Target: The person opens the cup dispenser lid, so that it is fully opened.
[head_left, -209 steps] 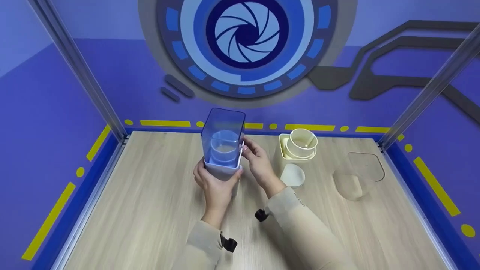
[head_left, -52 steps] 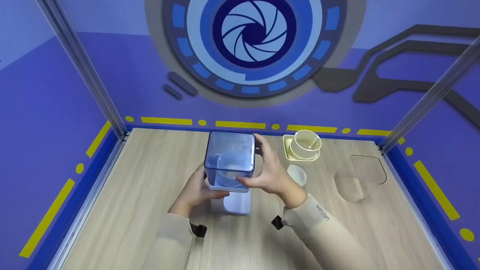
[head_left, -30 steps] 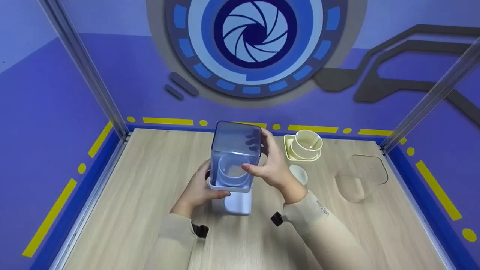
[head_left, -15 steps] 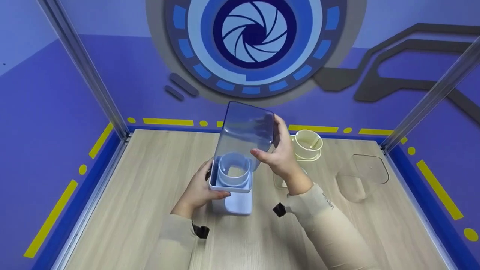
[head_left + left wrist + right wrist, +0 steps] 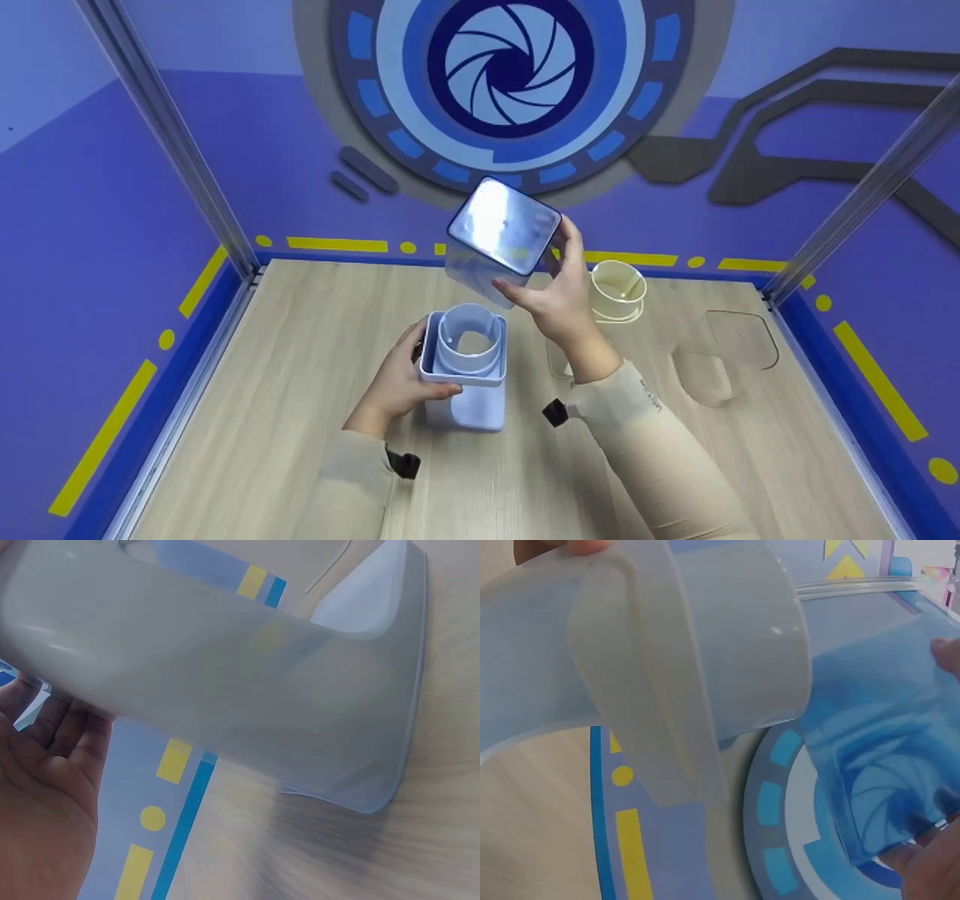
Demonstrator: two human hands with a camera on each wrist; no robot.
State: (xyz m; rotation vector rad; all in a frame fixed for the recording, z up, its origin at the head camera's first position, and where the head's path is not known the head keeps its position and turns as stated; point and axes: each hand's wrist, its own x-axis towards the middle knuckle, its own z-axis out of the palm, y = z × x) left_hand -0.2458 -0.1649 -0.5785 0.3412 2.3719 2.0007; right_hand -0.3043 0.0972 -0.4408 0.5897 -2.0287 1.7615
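Note:
In the head view my left hand (image 5: 394, 384) grips the left side of a light-blue plastic dispenser base (image 5: 480, 411), thumb across its front. The base stands on the table, a round collar (image 5: 469, 356) rising inside its square top. Up and to the right, my right hand (image 5: 562, 300) holds a clear blue square container (image 5: 506, 225), tilted and apart from the base. The right wrist view shows the container (image 5: 885, 727) beside the base's collar (image 5: 757, 637). In the left wrist view the curved body of the base (image 5: 225, 682) fills much of the frame.
A cream base with a round collar (image 5: 619, 291) stands behind my right hand, partly hidden. To the right a clear smoky container (image 5: 739, 341) lies on the wooden table (image 5: 300, 360). Purple walls and metal posts border the table.
The clear blue container sat on the light-blue base and is now lifted off, moved up and tilted by my right hand. My left hand has kept its hold on the base during the last second.

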